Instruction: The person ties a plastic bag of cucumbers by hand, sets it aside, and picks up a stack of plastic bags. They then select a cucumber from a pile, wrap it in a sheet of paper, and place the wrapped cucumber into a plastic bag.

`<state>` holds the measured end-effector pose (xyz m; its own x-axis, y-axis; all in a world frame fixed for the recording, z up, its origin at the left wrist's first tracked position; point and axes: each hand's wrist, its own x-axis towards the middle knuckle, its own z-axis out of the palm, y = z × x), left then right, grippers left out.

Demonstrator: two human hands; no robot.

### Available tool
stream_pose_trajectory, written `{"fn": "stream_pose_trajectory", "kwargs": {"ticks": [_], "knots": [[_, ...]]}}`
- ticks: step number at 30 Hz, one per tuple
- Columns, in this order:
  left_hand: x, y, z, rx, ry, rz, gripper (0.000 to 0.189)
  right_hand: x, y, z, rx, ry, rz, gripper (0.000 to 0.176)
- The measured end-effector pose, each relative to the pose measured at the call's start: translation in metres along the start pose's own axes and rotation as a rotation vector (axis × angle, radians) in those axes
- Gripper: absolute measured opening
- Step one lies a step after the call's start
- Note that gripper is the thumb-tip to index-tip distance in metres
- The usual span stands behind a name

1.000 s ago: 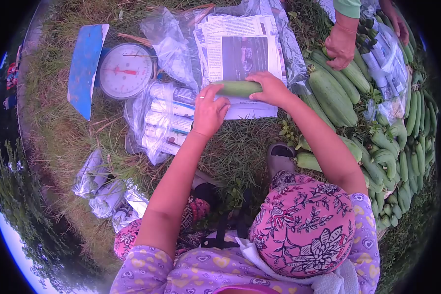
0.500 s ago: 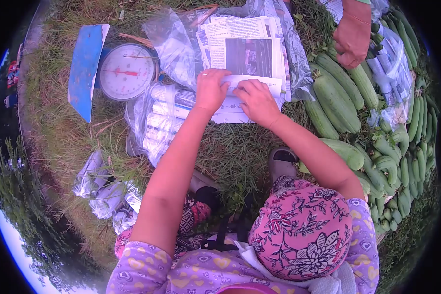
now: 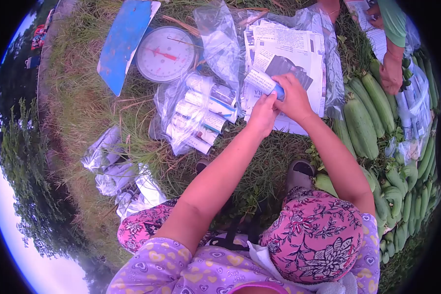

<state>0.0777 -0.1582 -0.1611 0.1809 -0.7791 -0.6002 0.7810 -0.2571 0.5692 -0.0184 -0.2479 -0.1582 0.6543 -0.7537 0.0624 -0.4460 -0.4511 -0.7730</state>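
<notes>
A short newspaper roll (image 3: 260, 81) is held between my two hands, tilted, above a stack of newspaper sheets (image 3: 306, 46) on clear plastic. My left hand (image 3: 264, 113) is closed round the near end of the roll. The fingers of my right hand (image 3: 293, 98) wrap over the same end from the right. To the left of the sheets, several newspaper rolls (image 3: 201, 115) lie side by side in a clear plastic bag. Whatever may be inside the held roll is hidden.
A dial scale (image 3: 165, 54) with a blue plate (image 3: 127, 44) stands at the upper left. Wrapped bundles (image 3: 113, 171) lie on the grass at left. Green gourds (image 3: 360, 125) are piled at right, where a co-worker's hand (image 3: 391, 73) reaches in beside plastic-wrapped rolls (image 3: 410, 110).
The paper that lay flat under my hands is now a tight roll, lifted and turned at an angle. My view has shifted left, and more of the co-workers' hands shows at the upper right.
</notes>
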Motion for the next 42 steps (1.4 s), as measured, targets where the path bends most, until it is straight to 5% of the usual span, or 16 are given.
{"fn": "stream_pose_trajectory", "kwargs": {"ticks": [6, 9, 10, 13, 15, 17, 19, 20, 23, 25, 26, 29, 31, 37, 42], "knots": [[-0.036, 0.017, 0.006, -0.032, -0.098, 0.202, 0.035, -0.021, -0.028, 0.001, 0.562, -0.018, 0.266, 0.055], [-0.045, 0.021, -0.014, 0.013, -0.096, 0.245, 0.037, -0.031, -0.045, 0.002, 0.683, -0.084, 0.243, 0.05], [-0.051, 0.026, -0.018, -0.029, -0.121, 0.238, 0.038, -0.03, -0.062, -0.013, 0.686, -0.183, 0.3, 0.046], [-0.072, 0.041, -0.013, -0.143, -0.03, 0.251, 0.03, -0.023, -0.07, -0.028, 0.121, 0.101, -0.087, 0.048], [-0.079, 0.048, -0.013, -0.146, 0.024, 0.268, 0.029, -0.018, -0.053, -0.018, 0.204, 0.177, 0.061, 0.048], [-0.082, 0.044, -0.02, -0.132, 0.06, 0.27, 0.029, -0.02, -0.052, -0.009, 0.727, -0.111, 0.355, 0.044], [-0.084, 0.041, -0.023, -0.104, 0.122, 0.335, 0.034, -0.024, -0.07, -0.01, 0.699, -0.415, 0.393, 0.046], [-0.085, 0.038, -0.027, -0.08, 0.179, 0.365, 0.035, -0.028, -0.081, -0.006, 0.424, -0.379, 0.261, 0.044], [-0.102, 0.04, -0.03, -0.059, 0.241, 0.293, 0.044, -0.043, -0.102, 0.02, 0.281, -0.146, -0.109, 0.059], [-0.119, 0.048, -0.037, 0.035, 0.191, 0.229, 0.046, -0.043, -0.103, 0.022, 0.266, -0.218, -0.023, 0.063], [-0.128, 0.052, -0.041, 0.226, 0.153, 0.239, 0.058, -0.043, -0.102, 0.022, 0.257, -0.255, 0.019, 0.064], [-0.146, 0.052, -0.102, 1.448, 0.466, 0.582, 0.071, -0.041, -0.096, 0.012, 0.259, -0.468, 0.072, 0.059], [-0.17, 0.077, -0.113, 1.721, 0.707, 0.629, 0.086, -0.034, -0.108, -0.002, 0.178, -0.699, 0.142, 0.057], [-0.183, 0.086, -0.192, 1.666, 1.035, 0.238, 0.097, -0.001, -0.169, -0.027, -0.244, -1.18, -0.029, 0.062], [-0.171, 0.073, -0.227, 1.461, 1.011, 0.164, 0.062, 0.003, -0.183, 0.02, -0.375, -1.232, -0.043, 0.062]]}}
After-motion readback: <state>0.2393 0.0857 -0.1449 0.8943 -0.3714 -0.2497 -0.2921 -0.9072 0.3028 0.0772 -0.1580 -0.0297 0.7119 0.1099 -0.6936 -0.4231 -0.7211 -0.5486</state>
